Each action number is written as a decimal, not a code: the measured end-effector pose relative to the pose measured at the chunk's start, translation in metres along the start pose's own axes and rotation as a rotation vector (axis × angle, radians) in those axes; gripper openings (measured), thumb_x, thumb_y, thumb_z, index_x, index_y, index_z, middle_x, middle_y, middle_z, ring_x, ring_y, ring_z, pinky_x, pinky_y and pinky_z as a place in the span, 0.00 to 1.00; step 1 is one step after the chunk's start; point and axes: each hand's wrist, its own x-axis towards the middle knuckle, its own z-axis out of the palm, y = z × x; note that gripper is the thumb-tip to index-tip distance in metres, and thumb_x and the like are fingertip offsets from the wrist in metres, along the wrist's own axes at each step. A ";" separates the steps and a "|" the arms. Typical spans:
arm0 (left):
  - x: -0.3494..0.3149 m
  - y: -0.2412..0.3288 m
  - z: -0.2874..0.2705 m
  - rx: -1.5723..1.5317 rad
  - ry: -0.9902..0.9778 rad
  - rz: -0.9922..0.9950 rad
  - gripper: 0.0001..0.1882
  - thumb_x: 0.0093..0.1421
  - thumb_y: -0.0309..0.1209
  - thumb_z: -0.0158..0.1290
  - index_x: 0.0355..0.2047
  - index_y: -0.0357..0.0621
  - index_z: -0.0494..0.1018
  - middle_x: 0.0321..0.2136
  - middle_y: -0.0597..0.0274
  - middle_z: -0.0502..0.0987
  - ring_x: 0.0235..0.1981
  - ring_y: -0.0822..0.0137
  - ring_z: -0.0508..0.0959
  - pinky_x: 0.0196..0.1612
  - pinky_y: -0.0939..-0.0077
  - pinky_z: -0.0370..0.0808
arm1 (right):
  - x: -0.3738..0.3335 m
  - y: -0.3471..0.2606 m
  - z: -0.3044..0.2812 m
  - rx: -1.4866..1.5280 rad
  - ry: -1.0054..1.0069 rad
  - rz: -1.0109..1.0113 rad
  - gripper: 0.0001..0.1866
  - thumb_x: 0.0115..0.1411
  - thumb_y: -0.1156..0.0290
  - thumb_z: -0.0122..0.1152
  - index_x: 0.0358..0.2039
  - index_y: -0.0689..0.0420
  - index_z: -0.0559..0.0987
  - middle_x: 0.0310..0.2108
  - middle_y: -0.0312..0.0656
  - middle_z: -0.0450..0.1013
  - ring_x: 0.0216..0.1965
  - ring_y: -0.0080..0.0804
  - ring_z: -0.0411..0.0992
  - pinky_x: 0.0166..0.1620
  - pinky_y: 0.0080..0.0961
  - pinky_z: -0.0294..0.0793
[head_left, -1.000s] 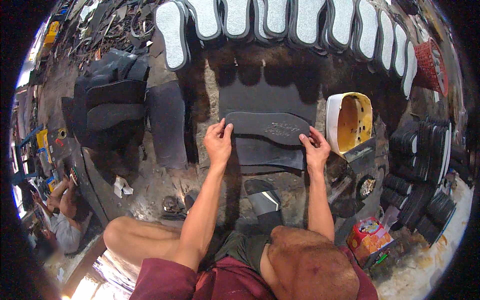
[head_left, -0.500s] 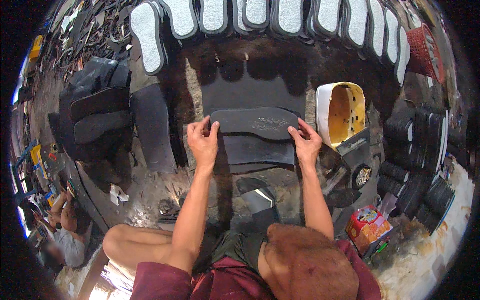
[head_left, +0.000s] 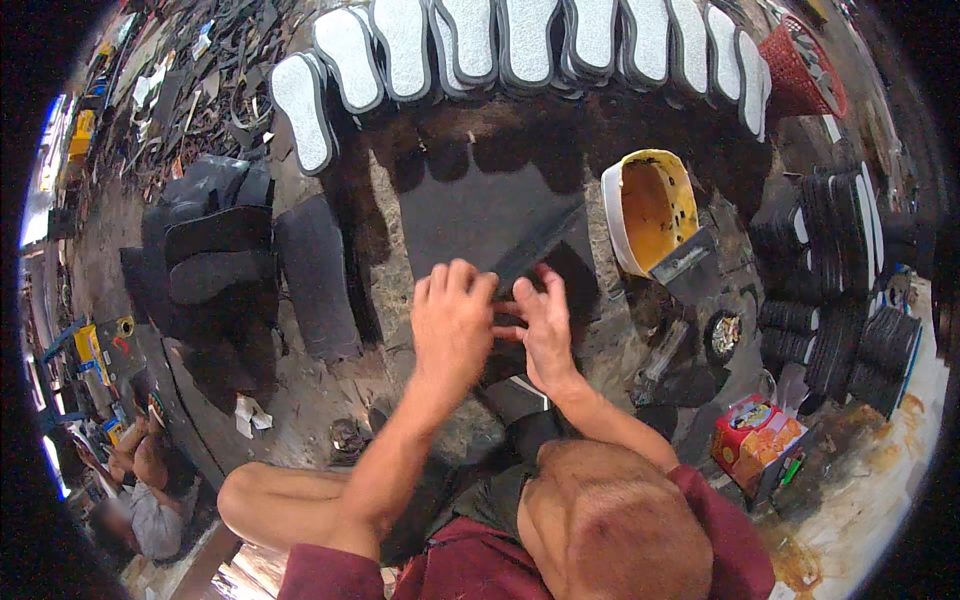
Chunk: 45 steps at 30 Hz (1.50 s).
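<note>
My left hand is closed, knuckles up, over the near end of a dark sole-shaped sheet, which slants away to the far right and shows as a narrow strip. Close beside it, my right hand has its thumb and fingers apart, some reaching toward the left fingertips. Whether the right fingers touch the sheet is hard to see. Beneath and beyond lies a flat black sheet on the ground. Near my lap, a dark piece with a white edge is partly hidden by my right arm.
White-topped soles stand in an arc of stacks at the far side. A cut yellow-and-white container is to the right, near stacked black soles and a red box. Black sheets lie left. Another person sits lower left.
My hands have come together from the two ends of the black sole piece. The piece has turned from lying crosswise to slanting away. The view has shifted slightly.
</note>
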 end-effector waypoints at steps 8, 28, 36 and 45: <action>-0.062 0.038 -0.014 -1.630 0.496 -0.541 0.31 0.60 0.34 0.70 0.61 0.38 0.72 0.61 0.49 0.74 0.59 0.59 0.76 0.62 0.60 0.72 | 0.007 -0.075 0.017 0.051 -0.266 -0.134 0.29 0.64 0.78 0.67 0.65 0.60 0.69 0.53 0.43 0.77 0.49 0.29 0.77 0.49 0.27 0.80; -0.128 0.009 0.009 -1.158 0.432 -0.360 0.29 0.55 0.21 0.70 0.56 0.33 0.73 0.50 0.54 0.82 0.48 0.62 0.83 0.51 0.67 0.81 | 0.109 -0.104 0.005 -0.350 -0.096 -0.282 0.38 0.57 0.60 0.77 0.64 0.62 0.72 0.54 0.52 0.77 0.53 0.41 0.78 0.56 0.39 0.77; -0.051 0.028 0.052 -0.484 0.245 0.169 0.38 0.51 0.31 0.71 0.63 0.42 0.71 0.62 0.45 0.74 0.64 0.44 0.72 0.65 0.52 0.70 | 0.227 -0.166 0.066 -1.541 -0.074 -1.165 0.32 0.56 0.65 0.75 0.63 0.46 0.77 0.62 0.45 0.74 0.63 0.46 0.71 0.64 0.42 0.72; 0.026 -0.092 0.095 0.156 -0.137 0.260 0.42 0.49 0.31 0.71 0.66 0.55 0.69 0.71 0.52 0.62 0.73 0.44 0.59 0.74 0.47 0.59 | 0.259 -0.229 0.107 -2.224 -0.548 -0.827 0.34 0.49 0.71 0.77 0.59 0.44 0.80 0.61 0.45 0.74 0.56 0.47 0.76 0.57 0.43 0.78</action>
